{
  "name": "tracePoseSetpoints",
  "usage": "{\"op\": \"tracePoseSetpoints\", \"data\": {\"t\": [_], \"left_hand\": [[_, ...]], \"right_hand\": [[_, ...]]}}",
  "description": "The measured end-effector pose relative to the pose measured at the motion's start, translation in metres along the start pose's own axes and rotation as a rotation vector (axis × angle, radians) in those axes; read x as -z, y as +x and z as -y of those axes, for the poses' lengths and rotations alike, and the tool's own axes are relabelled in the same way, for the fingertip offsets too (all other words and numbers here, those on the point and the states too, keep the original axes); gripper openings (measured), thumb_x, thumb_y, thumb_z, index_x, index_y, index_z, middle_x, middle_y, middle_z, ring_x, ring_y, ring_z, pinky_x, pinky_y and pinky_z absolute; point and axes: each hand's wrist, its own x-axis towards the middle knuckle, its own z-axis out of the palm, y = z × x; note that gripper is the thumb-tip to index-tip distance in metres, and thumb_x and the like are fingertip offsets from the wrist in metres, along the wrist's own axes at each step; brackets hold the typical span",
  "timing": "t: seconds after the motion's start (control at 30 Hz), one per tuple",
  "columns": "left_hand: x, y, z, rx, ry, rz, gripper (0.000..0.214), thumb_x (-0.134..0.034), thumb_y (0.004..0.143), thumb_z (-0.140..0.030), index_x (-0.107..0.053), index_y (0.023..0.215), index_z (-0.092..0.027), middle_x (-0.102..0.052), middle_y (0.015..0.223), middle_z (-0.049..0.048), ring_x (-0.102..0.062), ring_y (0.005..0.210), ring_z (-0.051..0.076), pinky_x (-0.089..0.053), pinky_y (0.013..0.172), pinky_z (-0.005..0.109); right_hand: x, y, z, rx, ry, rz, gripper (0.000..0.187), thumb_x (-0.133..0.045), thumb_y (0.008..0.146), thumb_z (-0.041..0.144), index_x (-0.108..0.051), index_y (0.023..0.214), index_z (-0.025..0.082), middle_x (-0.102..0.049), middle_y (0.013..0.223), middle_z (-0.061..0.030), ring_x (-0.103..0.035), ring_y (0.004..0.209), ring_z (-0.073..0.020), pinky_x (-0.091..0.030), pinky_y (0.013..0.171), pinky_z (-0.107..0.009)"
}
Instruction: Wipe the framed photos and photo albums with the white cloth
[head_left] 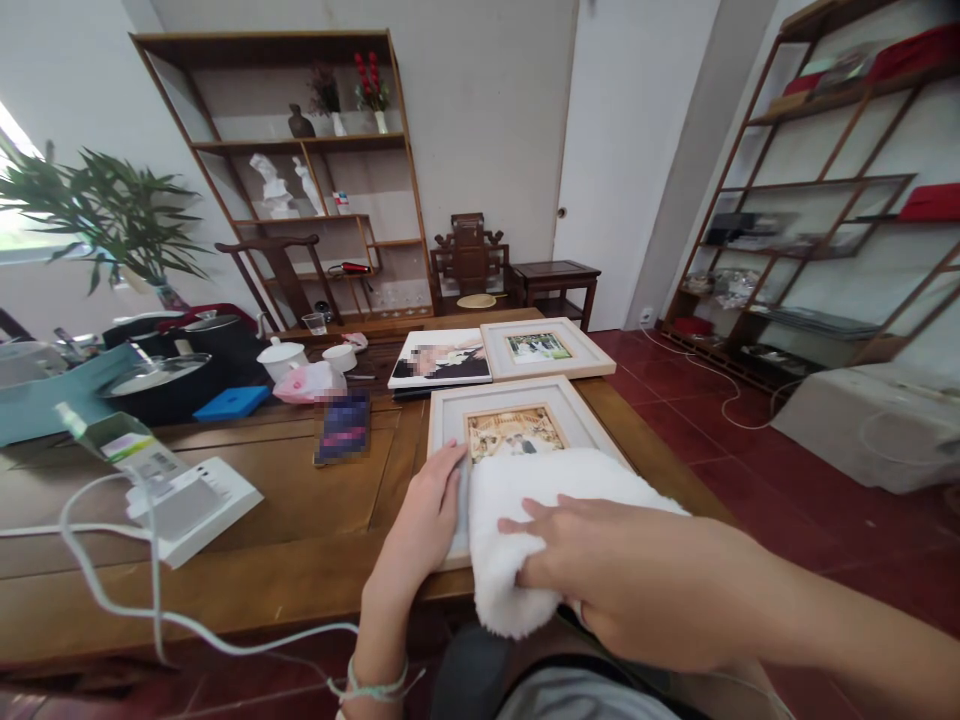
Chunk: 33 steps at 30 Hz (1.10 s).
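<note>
On the wooden table in front of me lies a light wood picture frame (583,425) with a white mat and a small wedding photo inside. Its left edge is held by my left hand (420,510), the fingers close together along the rim. A folded, fluffy white cloth (570,475) covers the lower part of the frame and hangs over its near edge. My right hand (592,560) grips this cloth from above, with the thumb and fingers pressed into the pile.
Behind the frame lie a second framed photo (592,352) and a photo album (420,375). To the left are a dark phone-like item (343,428), a blue box (232,402), a white open box (217,500), a white cable (112,605), a lidded pan (135,400) and a teapot (283,357).
</note>
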Motion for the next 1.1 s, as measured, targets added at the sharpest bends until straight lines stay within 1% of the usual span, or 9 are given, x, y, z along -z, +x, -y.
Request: {"op": "tracePoseSetpoints", "data": {"t": [0.1, 0.2, 0.3, 0.4, 0.53, 0.67, 0.8, 0.97, 1.1], "left_hand": [[0.001, 0.0, -0.001, 0.006, 0.005, 0.011, 0.038, -0.034, 0.092, -0.023, -0.054, 0.123, -0.016, -0.052, 0.136, 0.0124, -0.047, 0.128, 0.022, -0.034, 0.11, 0.043], [0.0, -0.001, 0.0, -0.002, 0.003, 0.012, 0.038, -0.034, 0.092, -0.023, -0.054, 0.123, -0.015, -0.052, 0.136, 0.0123, -0.047, 0.128, 0.022, -0.033, 0.11, 0.043], [0.0, -0.001, 0.001, 0.001, -0.001, 0.0, 0.038, -0.035, 0.093, -0.026, -0.054, 0.124, -0.016, -0.052, 0.136, 0.0121, -0.046, 0.129, 0.022, -0.033, 0.111, 0.043], [0.0, -0.001, -0.001, 0.031, -0.028, 0.002, 0.04, -0.035, 0.093, -0.03, -0.052, 0.126, -0.015, -0.052, 0.137, 0.0125, -0.046, 0.128, 0.022, -0.033, 0.111, 0.042], [0.002, -0.002, -0.007, 0.074, -0.117, -0.012, 0.051, -0.034, 0.094, -0.039, -0.036, 0.14, -0.016, -0.047, 0.141, 0.0113, -0.043, 0.131, 0.02, -0.03, 0.112, 0.039], [0.005, -0.001, -0.012, 0.108, -0.168, -0.067, 0.055, -0.029, 0.095, -0.045, -0.035, 0.14, -0.015, -0.037, 0.148, 0.0104, -0.033, 0.137, 0.02, -0.025, 0.114, 0.038], [0.007, -0.001, -0.014, 0.12, -0.188, -0.099, 0.057, -0.022, 0.096, -0.047, -0.039, 0.138, -0.013, -0.038, 0.147, 0.0106, -0.033, 0.137, 0.02, -0.023, 0.115, 0.04], [0.005, 0.0, -0.01, 0.109, -0.14, -0.084, 0.055, -0.027, 0.095, -0.045, -0.039, 0.138, -0.013, -0.04, 0.146, 0.0119, -0.035, 0.136, 0.02, -0.024, 0.115, 0.041], [0.003, 0.0, -0.004, 0.077, -0.035, -0.048, 0.052, -0.037, 0.093, -0.04, -0.04, 0.136, -0.012, -0.042, 0.144, 0.0137, -0.038, 0.134, 0.022, -0.026, 0.114, 0.041]], "right_hand": [[-0.015, 0.009, -0.005, 0.006, -0.037, 0.018, 0.043, -0.045, 0.072, 0.003, -0.065, 0.108, 0.016, -0.054, 0.132, -0.0161, -0.048, 0.123, -0.0316, -0.042, 0.096, -0.044], [-0.03, 0.027, -0.024, -0.13, -0.048, -0.056, 0.054, -0.043, 0.072, 0.0, -0.057, 0.122, 0.015, -0.039, 0.145, -0.0168, -0.032, 0.134, -0.0348, -0.033, 0.104, -0.055], [-0.037, 0.048, -0.045, -0.267, -0.108, -0.111, 0.057, -0.04, 0.074, -0.003, -0.053, 0.127, 0.013, -0.034, 0.147, -0.0185, -0.027, 0.136, -0.0364, -0.03, 0.104, -0.058], [-0.035, 0.068, -0.059, -0.335, -0.183, -0.109, 0.057, -0.035, 0.077, -0.004, -0.049, 0.131, 0.007, -0.027, 0.149, -0.0228, -0.023, 0.136, -0.04, -0.029, 0.103, -0.061], [-0.03, 0.082, -0.055, -0.231, -0.194, -0.069, 0.052, -0.037, 0.079, -0.001, -0.053, 0.127, 0.009, -0.025, 0.15, -0.0218, -0.021, 0.136, -0.0421, -0.028, 0.101, -0.065], [-0.027, 0.075, -0.035, -0.059, -0.138, -0.038, 0.046, -0.04, 0.077, 0.001, -0.061, 0.118, 0.009, -0.029, 0.148, -0.0216, -0.026, 0.134, -0.0426, -0.032, 0.101, -0.062], [-0.028, 0.06, -0.018, 0.072, -0.091, -0.064, 0.039, -0.045, 0.076, 0.004, -0.066, 0.109, 0.009, -0.036, 0.144, -0.0229, -0.03, 0.132, -0.0433, -0.03, 0.103, -0.06], [-0.034, 0.047, -0.016, 0.069, -0.053, -0.08, 0.041, -0.044, 0.075, 0.003, -0.065, 0.11, 0.009, -0.034, 0.146, -0.0217, -0.026, 0.135, -0.0393, -0.027, 0.107, -0.055], [-0.032, 0.028, -0.022, -0.038, -0.1, -0.045, 0.041, -0.045, 0.071, 0.002, -0.067, 0.106, 0.008, -0.037, 0.144, -0.0222, -0.03, 0.134, -0.0381, -0.03, 0.107, -0.053]]}}
